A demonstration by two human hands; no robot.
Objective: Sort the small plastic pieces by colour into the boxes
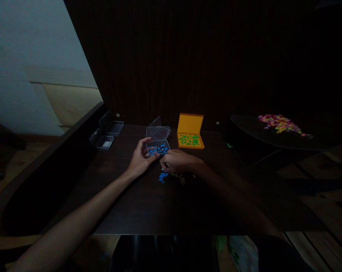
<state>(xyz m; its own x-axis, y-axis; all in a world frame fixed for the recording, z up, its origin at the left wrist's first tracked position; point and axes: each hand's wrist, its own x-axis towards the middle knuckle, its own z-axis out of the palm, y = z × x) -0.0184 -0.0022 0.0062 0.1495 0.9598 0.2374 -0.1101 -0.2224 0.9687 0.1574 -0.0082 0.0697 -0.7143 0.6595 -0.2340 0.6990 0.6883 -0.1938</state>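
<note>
My left hand (140, 158) grips the left side of a clear plastic box (168, 144), its thumb along the near edge. Several small blue pieces (156, 150) lie inside the box, and its transparent lid (157, 132) stands open behind. My right hand (176, 160) is at the box's near right corner with its fingers curled in. Whatever those fingers hold, if anything, is hidden. Just below it on the dark table is a loose pile of blue pieces (162, 176) and yellowish pieces (182, 179), partly covered by the hand.
Right of the clear box, an open orange box (190, 124) contains green pieces (189, 140). Two more clear boxes (114, 128) (104, 142) stand open at the left by the raised side panel (83, 117). A heap of pink and yellow pieces (281, 124) rests on a dark surface at right.
</note>
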